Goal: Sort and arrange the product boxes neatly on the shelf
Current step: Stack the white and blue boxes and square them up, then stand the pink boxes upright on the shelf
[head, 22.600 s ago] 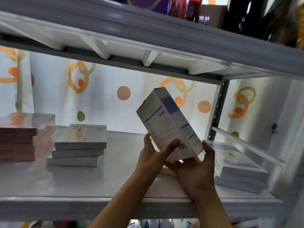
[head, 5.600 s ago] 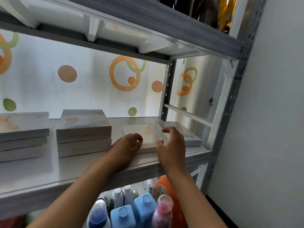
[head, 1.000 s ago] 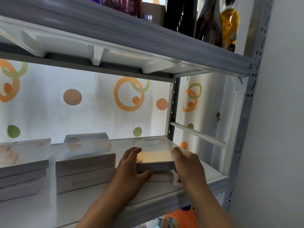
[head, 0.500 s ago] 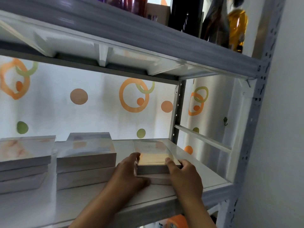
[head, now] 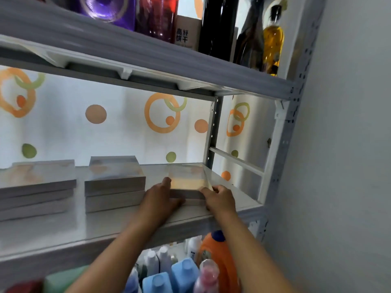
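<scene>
Gripping the top box (head: 187, 182) from both sides: left hand (head: 161, 199), right hand (head: 220, 197). Box sits on another, on the shelf (head: 105, 227)

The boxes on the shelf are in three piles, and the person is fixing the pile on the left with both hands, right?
Not quite. In the head view, both hands, left hand and right hand, are on the rightmost pile, not the left one. The three piles part is right.

White shelf (head: 63, 231) with 3 stacks of flat boxes: left (head: 36, 187), middle (head: 115, 182), right (head: 187, 185).
</scene>
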The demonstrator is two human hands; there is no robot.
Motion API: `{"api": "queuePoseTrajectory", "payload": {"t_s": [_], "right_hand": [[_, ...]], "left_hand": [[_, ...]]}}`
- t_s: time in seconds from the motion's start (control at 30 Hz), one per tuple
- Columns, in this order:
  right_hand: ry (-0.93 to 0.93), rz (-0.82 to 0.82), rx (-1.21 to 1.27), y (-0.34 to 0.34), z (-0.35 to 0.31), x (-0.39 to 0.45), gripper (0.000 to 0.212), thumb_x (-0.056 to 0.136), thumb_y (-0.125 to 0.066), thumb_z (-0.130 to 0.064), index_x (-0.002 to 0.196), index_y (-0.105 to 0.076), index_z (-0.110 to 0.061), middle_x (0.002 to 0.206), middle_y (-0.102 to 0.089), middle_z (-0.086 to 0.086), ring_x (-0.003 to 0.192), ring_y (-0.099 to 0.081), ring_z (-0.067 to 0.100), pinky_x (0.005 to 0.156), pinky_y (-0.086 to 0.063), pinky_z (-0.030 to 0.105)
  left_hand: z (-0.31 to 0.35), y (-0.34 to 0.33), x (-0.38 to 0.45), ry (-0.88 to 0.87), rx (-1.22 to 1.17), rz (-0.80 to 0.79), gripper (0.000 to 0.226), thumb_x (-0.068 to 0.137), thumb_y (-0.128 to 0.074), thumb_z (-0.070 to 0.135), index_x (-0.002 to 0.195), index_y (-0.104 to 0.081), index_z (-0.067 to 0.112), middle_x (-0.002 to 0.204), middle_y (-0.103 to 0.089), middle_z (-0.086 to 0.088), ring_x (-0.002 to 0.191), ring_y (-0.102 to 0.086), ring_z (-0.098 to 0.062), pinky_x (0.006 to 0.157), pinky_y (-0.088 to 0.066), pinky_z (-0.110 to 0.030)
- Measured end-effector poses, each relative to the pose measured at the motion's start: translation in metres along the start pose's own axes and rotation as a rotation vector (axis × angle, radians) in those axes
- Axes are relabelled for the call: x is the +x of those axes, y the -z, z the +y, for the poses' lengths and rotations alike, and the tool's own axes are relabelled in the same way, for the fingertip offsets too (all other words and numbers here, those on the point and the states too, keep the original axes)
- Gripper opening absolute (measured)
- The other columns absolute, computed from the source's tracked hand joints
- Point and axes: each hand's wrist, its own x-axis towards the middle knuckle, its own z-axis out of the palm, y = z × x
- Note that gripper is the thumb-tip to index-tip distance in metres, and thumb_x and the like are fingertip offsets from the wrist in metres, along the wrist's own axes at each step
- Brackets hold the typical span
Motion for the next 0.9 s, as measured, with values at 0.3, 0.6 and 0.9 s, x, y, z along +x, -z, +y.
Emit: {"api": "queuePoseTrajectory", "payload": {"t_s": [0.3, 0.6, 0.9], "right_hand": [[0.145, 0.184, -0.413, 0.007, -0.025, -0.032, 0.05, 0.09, -0.056, -0.037, 0.13, -0.049, -0.01, 0.126, -0.056, 0.008, 0.112, -0.056, 0.027, 0.091, -0.053, 0.04], [0.59, 0.216, -0.44, -0.069, -0.08, -0.077, 0.031, 0.089, -0.061, -0.025, 0.118, -0.061, -0.013, 0.121, -0.061, 0.003, 0.109, -0.057, 0.019, 0.093, -0.048, 0.03], [0.744, 0.106, -0.137, -0.177, -0.155, -0.127, 0.017, 0.086, -0.061, -0.016, 0.102, -0.066, -0.016, 0.111, -0.062, -0.001, 0.107, -0.054, 0.015, 0.094, -0.042, 0.025]], "left_hand": [[0.011, 0.02, -0.025, 0.026, -0.104, -0.043, 0.058, 0.09, -0.063, 0.034, 0.139, -0.038, 0.015, 0.127, -0.061, -0.01, 0.111, -0.058, -0.027, 0.085, -0.044, -0.028], [-0.046, 0.124, -0.082, -0.161, 0.119, 0.264, 0.044, 0.092, -0.056, 0.021, 0.135, -0.048, 0.022, 0.132, -0.056, -0.001, 0.115, -0.057, -0.018, 0.091, -0.046, -0.027], [-0.144, 0.237, -0.12, 0.165, 0.23, 0.589, 0.03, 0.091, -0.059, 0.019, 0.121, -0.058, 0.015, 0.127, -0.06, -0.009, 0.115, -0.057, -0.028, 0.096, -0.046, -0.039]]}}
